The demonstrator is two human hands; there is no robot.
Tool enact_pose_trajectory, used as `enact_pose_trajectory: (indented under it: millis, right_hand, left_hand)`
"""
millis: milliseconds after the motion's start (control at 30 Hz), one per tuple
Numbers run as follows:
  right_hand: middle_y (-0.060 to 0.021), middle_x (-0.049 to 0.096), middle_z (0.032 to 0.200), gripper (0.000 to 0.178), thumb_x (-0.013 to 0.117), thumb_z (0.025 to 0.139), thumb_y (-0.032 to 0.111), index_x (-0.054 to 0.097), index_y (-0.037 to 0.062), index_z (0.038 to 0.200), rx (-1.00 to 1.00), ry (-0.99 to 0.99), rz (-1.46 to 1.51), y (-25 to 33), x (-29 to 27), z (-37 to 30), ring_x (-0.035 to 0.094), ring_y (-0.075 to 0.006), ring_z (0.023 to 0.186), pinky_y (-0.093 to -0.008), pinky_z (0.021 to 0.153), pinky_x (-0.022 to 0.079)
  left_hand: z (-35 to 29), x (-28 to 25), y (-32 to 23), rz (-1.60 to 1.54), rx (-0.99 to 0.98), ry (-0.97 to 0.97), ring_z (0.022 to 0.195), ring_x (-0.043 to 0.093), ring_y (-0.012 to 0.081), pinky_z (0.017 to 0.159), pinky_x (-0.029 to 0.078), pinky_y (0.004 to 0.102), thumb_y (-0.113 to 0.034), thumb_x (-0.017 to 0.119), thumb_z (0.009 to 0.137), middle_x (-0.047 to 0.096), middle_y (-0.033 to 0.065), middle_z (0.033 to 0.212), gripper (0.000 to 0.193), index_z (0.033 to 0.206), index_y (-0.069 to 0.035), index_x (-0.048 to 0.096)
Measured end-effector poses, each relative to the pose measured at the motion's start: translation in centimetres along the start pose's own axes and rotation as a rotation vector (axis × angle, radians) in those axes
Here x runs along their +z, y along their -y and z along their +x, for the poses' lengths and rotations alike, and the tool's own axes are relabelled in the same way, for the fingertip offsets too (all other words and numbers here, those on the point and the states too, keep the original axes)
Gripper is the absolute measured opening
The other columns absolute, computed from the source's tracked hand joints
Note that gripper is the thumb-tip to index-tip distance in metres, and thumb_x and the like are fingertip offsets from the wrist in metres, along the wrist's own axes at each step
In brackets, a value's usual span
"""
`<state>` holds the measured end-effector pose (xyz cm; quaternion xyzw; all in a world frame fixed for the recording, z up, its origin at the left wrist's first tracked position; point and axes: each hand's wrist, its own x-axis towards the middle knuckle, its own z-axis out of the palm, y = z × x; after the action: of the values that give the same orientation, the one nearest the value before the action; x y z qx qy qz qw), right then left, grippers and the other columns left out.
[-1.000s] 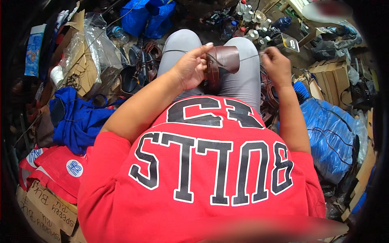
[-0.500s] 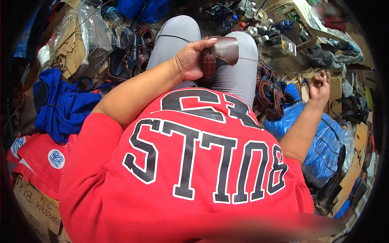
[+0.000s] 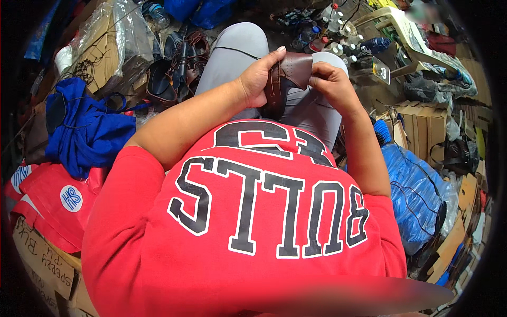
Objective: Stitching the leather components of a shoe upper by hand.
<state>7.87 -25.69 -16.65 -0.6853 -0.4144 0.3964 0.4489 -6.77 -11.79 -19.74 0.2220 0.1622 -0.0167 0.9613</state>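
A dark brown leather shoe upper, with a row of small holes and a stitched strap, lies above my lap between my knees. My left hand is closed around its left side, thumb on the top edge. At the right edge of its flap, my right hand has its fingers pinched together against the leather. Whether a thin needle or thread is also between those fingers is too small to see. The underside of the upper is hidden.
Black and brown leather pieces lie left of my knees. Several bottles stand ahead, beside a pale plastic chair. Blue cloth and a red bag are at my left; a blue plastic-wrapped bundle sits at my right.
My right hand has come in from the far right, where it was raised, to the flap edge of the shoe upper. My left hand keeps its grip on the upper.
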Motion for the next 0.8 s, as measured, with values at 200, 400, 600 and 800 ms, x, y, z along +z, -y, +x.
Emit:
enact_pose_trajectory:
  millis: [200, 400, 600, 800]
  right_hand:
    - [0.0008, 0.063, 0.089, 0.021, 0.059, 0.079, 0.0, 0.066, 0.0009, 0.099, 0.11, 0.16, 0.125, -0.3, -0.4, 0.8, 0.056, -0.0078, 0.083, -0.0236, 0.077, 0.045]
    - [0.0017, 0.064, 0.091, 0.025, 0.059, 0.078, -0.001, 0.066, 0.0023, 0.102, 0.092, 0.168, 0.209, -0.3, 0.0, 0.7, 0.056, -0.0076, 0.084, -0.0236, 0.079, 0.045]
    - [0.0015, 0.065, 0.092, 0.025, 0.058, 0.078, -0.001, 0.066, 0.0027, 0.102, 0.102, 0.166, 0.324, -0.5, 0.2, 0.7, 0.058, -0.0079, 0.084, -0.0236, 0.079, 0.045]
    - [0.0008, 0.065, 0.091, 0.023, 0.059, 0.079, 0.001, 0.066, 0.0025, 0.101, 0.201, 0.166, 0.264, -1.2, 0.4, 1.1, 0.058, -0.007, 0.08, -0.0223, 0.074, 0.046]
  left_hand:
    - [0.2, -0.4, -0.1, 0.03, -0.027, -0.014, 0.091, 0.063, 0.0188, 0.086, 0.048, 0.0342, -0.043, 0.043, 0.093, 0.065, 0.0094, 0.105, 0.047, 0.116, -0.005, 0.056]
    - [0.2, -0.2, -0.2, 0.063, -0.034, -0.012, 0.09, 0.063, 0.0191, 0.086, 0.048, 0.0344, -0.043, 0.044, 0.093, 0.065, 0.0099, 0.102, 0.046, 0.115, -0.004, 0.056]
    - [0.6, -0.2, 0.1, 0.074, -0.015, -0.045, 0.09, 0.062, 0.0187, 0.084, 0.049, 0.0349, -0.04, 0.046, 0.092, 0.064, 0.0097, 0.102, 0.041, 0.113, -0.005, 0.056]
    - [0.9, -0.4, 0.1, 0.084, -0.061, -0.054, 0.088, 0.062, 0.0184, 0.082, 0.049, 0.0341, -0.036, 0.048, 0.092, 0.064, 0.0082, 0.097, 0.033, 0.106, -0.007, 0.057]
